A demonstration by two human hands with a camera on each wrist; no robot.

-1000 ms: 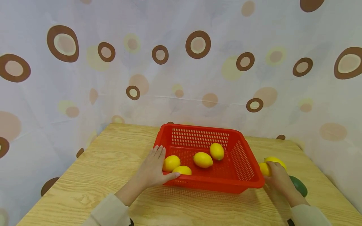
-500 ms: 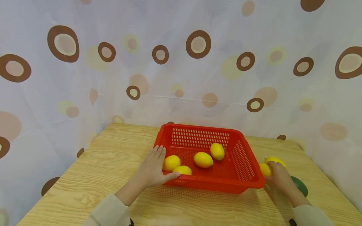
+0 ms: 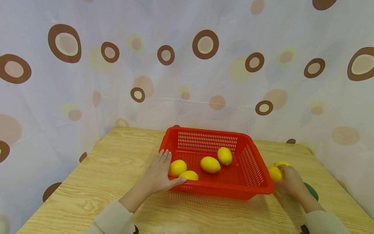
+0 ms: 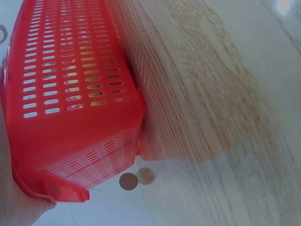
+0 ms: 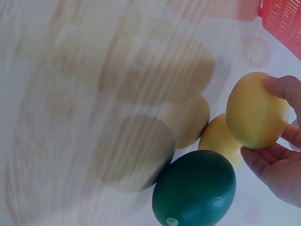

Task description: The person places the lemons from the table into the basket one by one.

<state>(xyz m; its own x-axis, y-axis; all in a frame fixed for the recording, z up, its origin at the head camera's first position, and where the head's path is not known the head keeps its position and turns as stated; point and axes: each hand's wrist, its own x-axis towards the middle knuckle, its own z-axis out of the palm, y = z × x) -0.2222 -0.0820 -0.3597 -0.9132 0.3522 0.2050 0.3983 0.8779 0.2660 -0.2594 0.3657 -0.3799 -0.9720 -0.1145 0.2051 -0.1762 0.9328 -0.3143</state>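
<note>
My right hand (image 3: pixel 292 182) pinches a lemon (image 5: pixel 256 110) between thumb and fingertips, just right of the red basket (image 3: pixel 222 190). In the right wrist view that lemon is raised over the table, and its reflection lies apart from it. Behind it sits a second lemon (image 5: pixel 220 139), partly covered. A dark green, smooth oval fruit (image 5: pixel 195 188) lies beside that lemon, half hidden behind my wrist in the head view. My left hand (image 3: pixel 156 174) rests on the basket's near left corner, fingers straight along the left rim and thumb over the front rim.
Inside the basket lie several lemons: one (image 3: pixel 210 164) in the middle, one (image 3: pixel 224 156) toward the back right, others at the near left corner. The wooden table (image 3: pixel 111 169) ends at a patterned cloth backdrop (image 3: pixel 187 81).
My right hand has shifted slightly right with the pinched lemon, which now shows more beyond the basket's rim. The left hand and the basket stay in place.
</note>
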